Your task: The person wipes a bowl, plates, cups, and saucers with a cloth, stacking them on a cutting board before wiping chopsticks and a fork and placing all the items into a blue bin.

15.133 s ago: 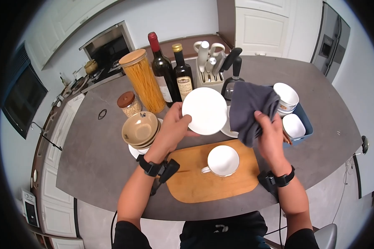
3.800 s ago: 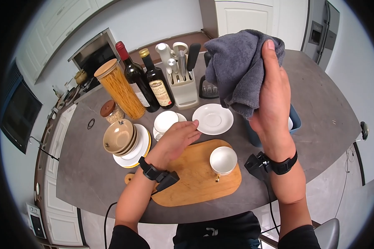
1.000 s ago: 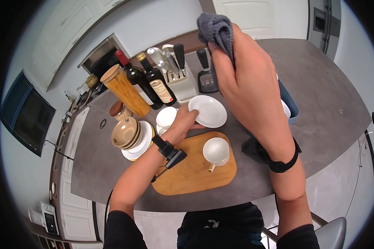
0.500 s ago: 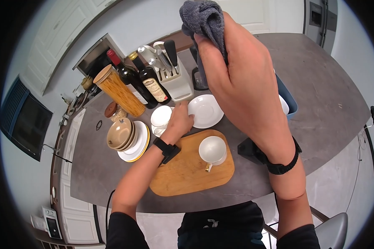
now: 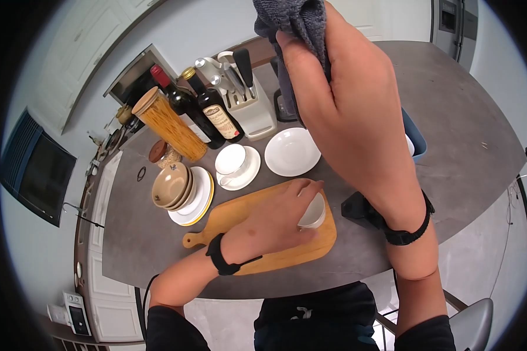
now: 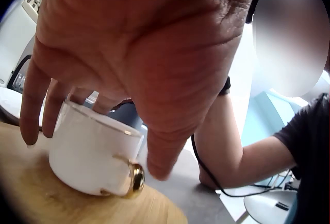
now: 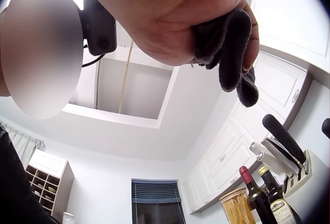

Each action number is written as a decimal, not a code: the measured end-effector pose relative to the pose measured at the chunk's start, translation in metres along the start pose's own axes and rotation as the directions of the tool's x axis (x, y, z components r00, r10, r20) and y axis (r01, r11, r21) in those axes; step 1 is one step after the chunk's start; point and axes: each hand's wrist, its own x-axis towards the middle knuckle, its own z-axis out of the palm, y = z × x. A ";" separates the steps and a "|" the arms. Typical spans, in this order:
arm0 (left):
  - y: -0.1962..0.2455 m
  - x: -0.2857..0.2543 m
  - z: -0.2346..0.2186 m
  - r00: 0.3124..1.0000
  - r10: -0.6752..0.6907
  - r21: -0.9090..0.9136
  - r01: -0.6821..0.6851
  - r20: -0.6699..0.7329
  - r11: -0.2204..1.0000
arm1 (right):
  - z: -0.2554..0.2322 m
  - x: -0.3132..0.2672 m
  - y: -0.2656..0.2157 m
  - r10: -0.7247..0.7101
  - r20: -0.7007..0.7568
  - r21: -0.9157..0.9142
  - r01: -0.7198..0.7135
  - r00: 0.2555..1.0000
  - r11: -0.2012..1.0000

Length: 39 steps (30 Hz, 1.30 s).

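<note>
My left hand (image 5: 269,225) reaches over a white teacup (image 5: 314,212) on the wooden cutting board (image 5: 234,217). In the left wrist view its fingers (image 6: 34,108) extend along the far side of the teacup, while the thumb hangs by the gold-trimmed handle (image 6: 136,179). Part of the cup is hidden under the hand in the head view. Raised high at the right, my right hand (image 5: 357,111) grips a bunched dark grey cloth (image 5: 298,29). The right wrist view shows folds of that cloth (image 7: 234,54) hanging past the curled fingers.
Behind the board lie a white saucer (image 5: 293,153) and another cup (image 5: 231,159) on its saucer. Stacked bowls (image 5: 171,186) on plates stand left. A pasta jar (image 5: 170,126), two bottles and a knife block (image 5: 255,114) line the back; a blue bin (image 5: 416,137) is right.
My left hand placed the saucer down, left it, and moved toward me over the teacup on the board. The right hand keeps the cloth raised, having moved up slightly.
</note>
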 end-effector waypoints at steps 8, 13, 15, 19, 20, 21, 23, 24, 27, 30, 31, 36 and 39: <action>-0.062 0.053 -0.028 0.993 -0.056 -0.082 0.047 -0.107 0.996 | 0.000 0.001 -0.001 0.003 -0.003 -0.003 -0.003 1.000 1.000; -0.100 0.083 -0.033 0.988 -0.097 -0.114 0.084 -0.117 0.990 | -0.003 0.003 0.002 0.010 -0.013 -0.006 -0.010 1.000 1.000; -0.101 0.087 -0.030 0.989 -0.121 -0.084 0.114 -0.089 0.990 | -0.004 0.003 0.005 0.011 -0.018 -0.007 -0.011 1.000 1.000; -0.106 0.091 -0.029 0.987 -0.159 -0.099 0.154 -0.037 0.983 | -0.004 0.002 0.009 0.014 -0.022 -0.011 -0.014 1.000 1.000; -0.105 0.092 -0.030 0.986 -0.163 -0.107 0.159 -0.030 0.982 | -0.004 0.001 0.009 0.015 -0.021 -0.010 -0.016 1.000 1.000; -0.098 0.091 -0.034 0.984 -0.174 -0.067 0.172 -0.023 0.983 | -0.004 0.001 0.009 0.017 -0.020 -0.011 -0.017 1.000 1.000; -0.092 0.090 -0.035 0.982 -0.189 -0.027 0.189 -0.016 0.982 | -0.003 0.000 0.009 0.017 -0.021 -0.012 -0.017 1.000 1.000; -0.090 0.092 -0.034 0.994 -0.081 0.066 0.086 -0.076 0.994 | -0.003 0.001 0.008 0.016 -0.023 -0.009 -0.017 1.000 1.000; -0.083 0.096 -0.022 0.989 0.051 0.270 -0.013 -0.137 0.963 | -0.001 0.000 0.007 0.019 -0.024 -0.010 -0.019 1.000 1.000; -0.084 0.100 -0.011 0.986 0.088 0.371 -0.031 -0.138 0.928 | 0.000 -0.001 0.007 0.016 -0.024 -0.014 -0.016 1.000 1.000; -0.087 0.101 -0.009 0.986 0.097 0.369 -0.042 -0.133 0.928 | 0.001 -0.001 0.007 0.019 -0.024 -0.016 -0.019 1.000 1.000; -0.087 0.106 -0.017 0.996 0.051 0.347 -0.024 -0.070 0.938 | 0.001 -0.002 0.008 0.025 -0.020 -0.022 -0.025 0.999 0.999; -0.086 0.105 -0.020 0.998 0.003 0.338 0.017 -0.059 0.941 | 0.002 -0.001 0.008 0.029 -0.022 -0.024 -0.030 0.999 0.999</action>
